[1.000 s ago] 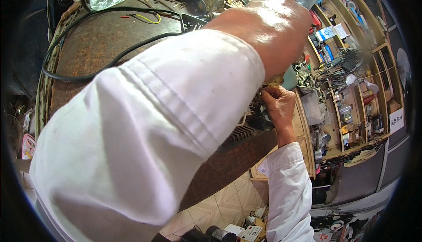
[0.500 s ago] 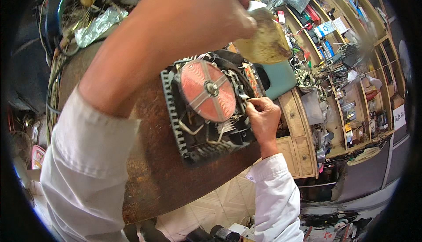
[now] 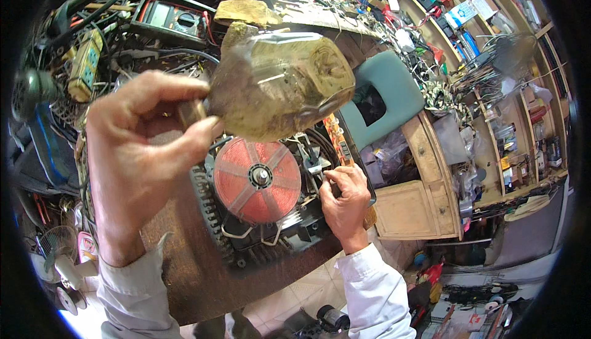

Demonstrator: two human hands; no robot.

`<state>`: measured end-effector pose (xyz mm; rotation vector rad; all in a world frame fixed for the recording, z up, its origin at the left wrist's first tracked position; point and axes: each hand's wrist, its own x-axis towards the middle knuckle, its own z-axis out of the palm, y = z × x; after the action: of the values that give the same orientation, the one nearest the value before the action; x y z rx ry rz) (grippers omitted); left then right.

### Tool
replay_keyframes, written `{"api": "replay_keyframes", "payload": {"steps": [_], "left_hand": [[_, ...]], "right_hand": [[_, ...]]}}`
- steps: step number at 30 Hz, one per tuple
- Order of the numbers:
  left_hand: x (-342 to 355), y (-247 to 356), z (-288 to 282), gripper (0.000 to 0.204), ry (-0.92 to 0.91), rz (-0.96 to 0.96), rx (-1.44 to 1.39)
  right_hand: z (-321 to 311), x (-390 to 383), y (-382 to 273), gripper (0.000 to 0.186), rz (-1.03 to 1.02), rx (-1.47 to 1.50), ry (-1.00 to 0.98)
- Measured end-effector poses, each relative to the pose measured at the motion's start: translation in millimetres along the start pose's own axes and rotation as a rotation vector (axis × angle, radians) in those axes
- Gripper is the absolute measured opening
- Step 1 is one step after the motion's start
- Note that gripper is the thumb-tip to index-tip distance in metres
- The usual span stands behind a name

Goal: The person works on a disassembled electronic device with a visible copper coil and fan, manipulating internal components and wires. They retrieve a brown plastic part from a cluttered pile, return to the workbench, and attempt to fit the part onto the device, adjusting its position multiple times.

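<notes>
My left hand grips a grimy, yellowish see-through bottle by its narrow neck end. The bottle lies nearly sideways in the air, its base to the right, above an opened induction cooker. Inside the cooker's black housing sits a round copper-coloured coil with grey cross strips. My right hand is at the housing's right side, by the wires and circuit parts. Its fingers are pinched together; what is between them, if anything, is hidden. A narrow orange circuit strip shows just beyond it.
The cooker rests on a brown wooden table. A multimeter and a power strip lie among tangled cables at the back left. Right of the table are a teal stool seat, a wooden cabinet and cluttered shelves.
My left hand has drawn back to the left with the bottle, which now hangs over the coil's far side. My right hand stays at the cooker's right side. The view has shifted.
</notes>
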<state>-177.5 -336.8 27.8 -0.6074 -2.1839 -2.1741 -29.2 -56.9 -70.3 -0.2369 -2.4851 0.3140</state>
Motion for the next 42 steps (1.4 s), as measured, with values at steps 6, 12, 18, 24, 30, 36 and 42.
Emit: {"api": "replay_keyframes", "payload": {"steps": [6, 12, 18, 24, 30, 36, 42], "left_hand": [[4, -8, -3, 0.032, 0.11, 0.081, 0.019], [-17, -19, -13, 0.035, 0.297, 0.081, 0.134], [-97, -34, -6, 0.049, 0.488, -0.104, -0.046], [-185, -48, -11, 0.035, 0.763, -0.248, -0.282], [-228, -76, -9, 0.036, 0.872, -0.317, -0.466], [-243, -99, -13, 0.029, 0.902, -0.265, -0.553], [-239, -101, -15, 0.027, 0.915, -0.288, -0.548]], "right_hand": [[-1, 3, -1, 0.023, -0.041, -0.003, -0.033], [-4, 4, 2, 0.027, 0.047, 0.093, 0.0], [-6, 7, 7, 0.045, 0.14, 0.256, 0.028], [-12, 20, 20, 0.069, 0.144, 0.384, -0.176], [-11, 33, 40, 0.072, 0.077, 0.404, -0.24], [-7, 31, 39, 0.072, 0.022, 0.412, -0.335], [-7, 31, 37, 0.07, 0.033, 0.402, -0.356]]}}
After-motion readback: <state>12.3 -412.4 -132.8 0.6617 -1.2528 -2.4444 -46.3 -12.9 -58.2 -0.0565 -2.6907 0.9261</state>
